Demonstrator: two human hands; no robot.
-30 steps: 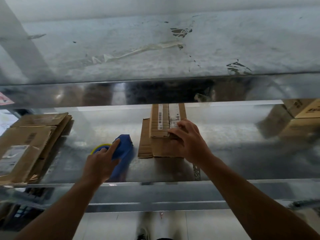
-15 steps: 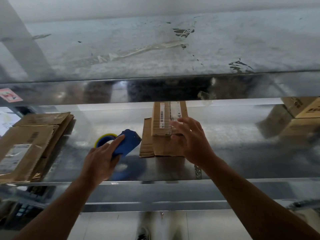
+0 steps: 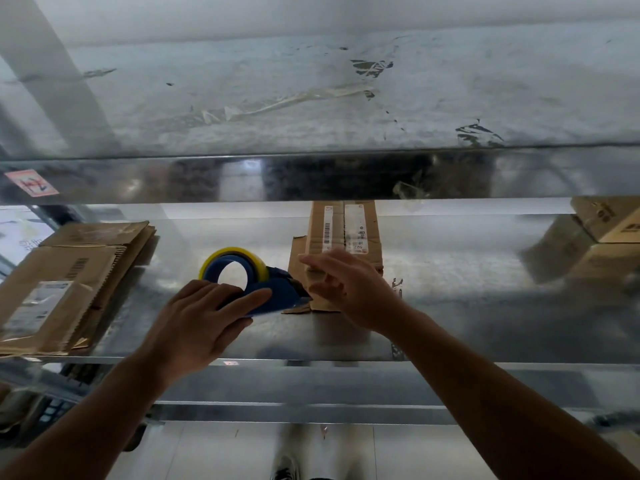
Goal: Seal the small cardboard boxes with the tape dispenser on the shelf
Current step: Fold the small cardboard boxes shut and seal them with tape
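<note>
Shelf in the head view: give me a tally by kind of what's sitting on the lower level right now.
tape dispenser: 1
small cardboard box, centre: 1
right-edge cardboard boxes: 2, partly out of frame
flattened cardboard stack, left: 1, sheets not countable
Total: 5

Shiny metal shelf (image 3: 467,323): flattened cardboard stack (image 3: 62,285) left, small cardboard box (image 3: 343,230) centre, stacked boxes (image 3: 609,237) far right.
</note>
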